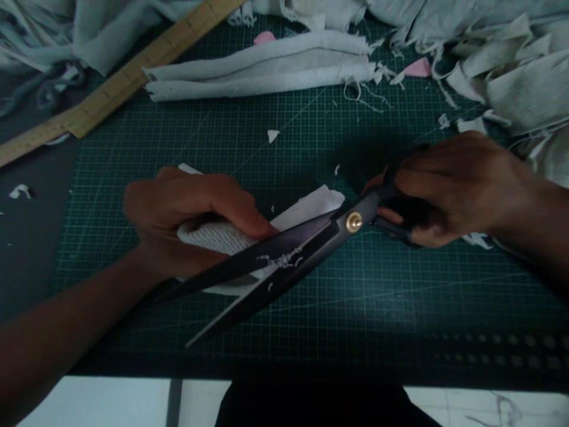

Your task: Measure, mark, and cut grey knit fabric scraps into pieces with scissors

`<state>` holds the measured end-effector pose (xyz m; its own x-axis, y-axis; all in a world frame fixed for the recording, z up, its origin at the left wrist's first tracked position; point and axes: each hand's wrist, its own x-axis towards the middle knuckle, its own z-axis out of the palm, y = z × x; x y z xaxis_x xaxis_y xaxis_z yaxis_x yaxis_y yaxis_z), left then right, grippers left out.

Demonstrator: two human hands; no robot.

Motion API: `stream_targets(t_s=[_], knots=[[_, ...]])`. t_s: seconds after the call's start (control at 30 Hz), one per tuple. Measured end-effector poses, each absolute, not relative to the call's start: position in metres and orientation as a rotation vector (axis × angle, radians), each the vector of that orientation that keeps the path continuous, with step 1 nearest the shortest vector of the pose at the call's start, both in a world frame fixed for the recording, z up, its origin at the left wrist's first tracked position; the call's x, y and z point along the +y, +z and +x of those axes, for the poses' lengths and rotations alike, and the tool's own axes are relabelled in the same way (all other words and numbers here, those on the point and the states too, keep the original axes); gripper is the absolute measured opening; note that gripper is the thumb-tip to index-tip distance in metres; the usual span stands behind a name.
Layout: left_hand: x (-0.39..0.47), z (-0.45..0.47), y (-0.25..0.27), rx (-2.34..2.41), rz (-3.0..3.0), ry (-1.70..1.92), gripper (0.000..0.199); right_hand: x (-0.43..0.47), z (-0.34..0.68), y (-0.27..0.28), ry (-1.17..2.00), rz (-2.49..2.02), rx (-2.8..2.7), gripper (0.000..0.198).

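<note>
My right hand (448, 184) is closed round the handles of large black scissors (311, 252) with a brass pivot screw. Their blades are apart and point down to the left. My left hand (195, 213) grips a folded strip of pale fabric (222, 235), thumb on top. One end of the strip sticks out to the right, behind the upper blade. Part of the fabric lies behind the blades, so I cannot tell whether they touch it. Small thread scraps (284, 260) show between the blades.
A green gridded cutting mat (400, 308) lies underneath. Across it at the back is a folded pale fabric strip (262, 74). A wooden ruler (146, 62) crosses the upper left. Heaped fabric (524, 77) fills the upper right. Pink scraps (418, 67) and a white snippet (272, 136) lie about.
</note>
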<state>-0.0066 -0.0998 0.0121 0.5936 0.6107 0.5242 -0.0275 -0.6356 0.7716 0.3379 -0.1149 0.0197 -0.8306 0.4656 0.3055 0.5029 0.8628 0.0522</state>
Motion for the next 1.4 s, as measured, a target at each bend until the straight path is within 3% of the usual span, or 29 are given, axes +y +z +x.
stream_targets(t_s=[0.23, 0.63, 0.9, 1.4], knots=[[-0.097, -0.004, 0.018, 0.405, 1.985, 1.021, 0.027, -0.115, 0.334, 0.017, -0.13, -0.715, -2.736, 0.026], [-0.092, -0.002, 0.015, 0.272, 2.077, 1.08, 0.026, -0.112, 0.333, 0.021, 0.156, -0.629, -2.775, 0.042], [-0.094, -0.001, 0.014, 0.265, 2.039, 1.083, 0.032, -0.117, 0.331, 0.015, -0.048, -0.708, -2.739, 0.026], [-0.094, 0.004, 0.015, 0.249, 1.995, 1.106, 0.027, -0.116, 0.332, 0.016, -0.052, -0.664, -2.734, 0.039]])
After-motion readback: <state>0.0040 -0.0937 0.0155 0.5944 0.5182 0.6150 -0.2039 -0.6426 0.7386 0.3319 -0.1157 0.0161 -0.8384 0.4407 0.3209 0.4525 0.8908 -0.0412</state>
